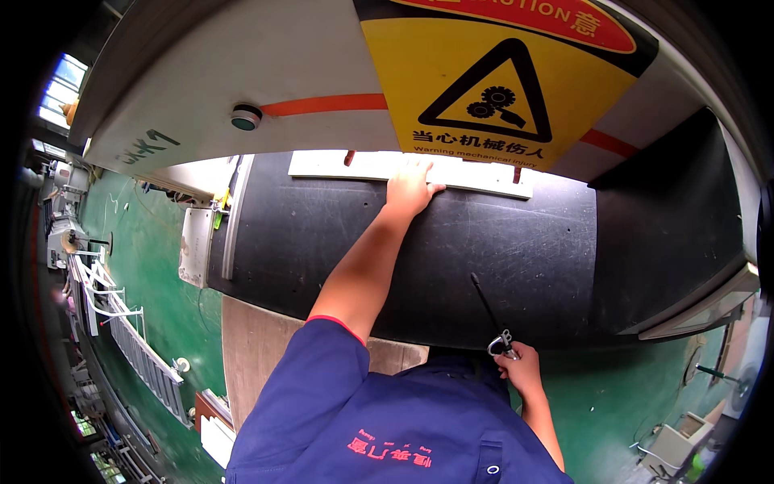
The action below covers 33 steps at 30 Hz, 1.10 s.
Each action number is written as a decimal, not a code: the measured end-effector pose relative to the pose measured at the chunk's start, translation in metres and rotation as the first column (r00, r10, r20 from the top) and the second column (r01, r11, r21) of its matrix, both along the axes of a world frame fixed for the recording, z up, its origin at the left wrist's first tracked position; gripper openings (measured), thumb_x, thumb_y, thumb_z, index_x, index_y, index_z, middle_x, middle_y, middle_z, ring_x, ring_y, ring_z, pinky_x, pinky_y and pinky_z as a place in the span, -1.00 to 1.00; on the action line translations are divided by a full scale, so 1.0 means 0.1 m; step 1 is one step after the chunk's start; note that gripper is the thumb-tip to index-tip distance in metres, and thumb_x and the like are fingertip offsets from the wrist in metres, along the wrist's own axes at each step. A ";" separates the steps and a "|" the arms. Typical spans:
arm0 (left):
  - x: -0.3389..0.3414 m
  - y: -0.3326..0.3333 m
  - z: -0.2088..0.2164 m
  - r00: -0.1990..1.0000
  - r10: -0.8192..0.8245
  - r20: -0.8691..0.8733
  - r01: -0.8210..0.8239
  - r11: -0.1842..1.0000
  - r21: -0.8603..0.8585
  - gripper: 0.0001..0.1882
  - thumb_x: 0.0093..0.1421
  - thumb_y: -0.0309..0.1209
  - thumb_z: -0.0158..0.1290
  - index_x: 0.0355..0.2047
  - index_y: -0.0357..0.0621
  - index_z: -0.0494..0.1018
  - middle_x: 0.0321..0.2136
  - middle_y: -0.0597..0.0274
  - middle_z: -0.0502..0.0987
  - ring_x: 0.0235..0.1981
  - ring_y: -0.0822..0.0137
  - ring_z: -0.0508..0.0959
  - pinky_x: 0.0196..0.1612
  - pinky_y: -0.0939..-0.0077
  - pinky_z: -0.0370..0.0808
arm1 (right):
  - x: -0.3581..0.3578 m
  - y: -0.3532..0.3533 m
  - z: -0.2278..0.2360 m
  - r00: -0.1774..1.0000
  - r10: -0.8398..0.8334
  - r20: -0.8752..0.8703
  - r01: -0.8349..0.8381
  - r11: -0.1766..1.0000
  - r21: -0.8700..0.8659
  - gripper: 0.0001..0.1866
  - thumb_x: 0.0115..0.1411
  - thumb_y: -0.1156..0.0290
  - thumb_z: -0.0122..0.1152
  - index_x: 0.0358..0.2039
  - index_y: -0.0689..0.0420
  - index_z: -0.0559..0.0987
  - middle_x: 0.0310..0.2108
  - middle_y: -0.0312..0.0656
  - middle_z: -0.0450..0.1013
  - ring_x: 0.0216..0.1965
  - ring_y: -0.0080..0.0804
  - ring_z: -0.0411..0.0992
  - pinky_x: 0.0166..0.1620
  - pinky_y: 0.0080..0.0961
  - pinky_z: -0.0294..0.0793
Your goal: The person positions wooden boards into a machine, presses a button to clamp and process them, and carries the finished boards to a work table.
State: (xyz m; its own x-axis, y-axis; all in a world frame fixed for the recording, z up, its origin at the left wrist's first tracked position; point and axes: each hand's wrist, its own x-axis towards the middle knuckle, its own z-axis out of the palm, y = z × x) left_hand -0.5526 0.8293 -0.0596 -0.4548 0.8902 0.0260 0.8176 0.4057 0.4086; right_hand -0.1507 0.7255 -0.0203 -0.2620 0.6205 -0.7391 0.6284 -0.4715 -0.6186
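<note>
My left hand [409, 190] reaches forward over the black work surface and lies on a long white bar [322, 167] with slot-like openings. Its fingers stretch over the bar, and the thumb points sideways along the near edge. Bright light falls on the fingertips, and part of the bar is hidden under the machine's hood. Close to my body on the right, my right hand [521, 367] is closed around the grip of an air blow gun [501, 345]. The gun's long thin black nozzle points up and forward over the near edge of the surface.
A pale machine hood [322, 68] with a yellow warning sign [492, 89] and a round button [247, 117] overhangs the black worktop [322, 234]. At left, a metal plate [195, 246] stands at its edge. A ladder-like frame [133, 339] lies on the green floor [153, 266].
</note>
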 end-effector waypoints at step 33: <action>-0.38 0.69 -0.27 0.972 -0.165 -0.167 0.171 0.985 0.019 -0.57 0.19 -0.10 0.05 -0.09 -0.16 0.53 -0.08 -0.06 0.53 0.01 -0.03 0.46 0.09 0.17 0.34 | 0.25 -0.62 0.30 0.977 -0.189 0.101 0.191 0.982 -0.007 -0.87 0.05 0.52 0.32 -0.47 0.27 0.53 -0.64 -0.32 0.42 -0.64 -0.62 0.38 -0.52 -0.60 0.38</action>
State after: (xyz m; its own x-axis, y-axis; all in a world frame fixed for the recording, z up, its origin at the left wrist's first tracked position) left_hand -0.5905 0.8987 -0.0862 -0.2860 0.9509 0.1187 0.9298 0.2454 0.2743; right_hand -0.1261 0.6631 0.0101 -0.0655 0.6395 -0.7660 0.5841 -0.5979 -0.5490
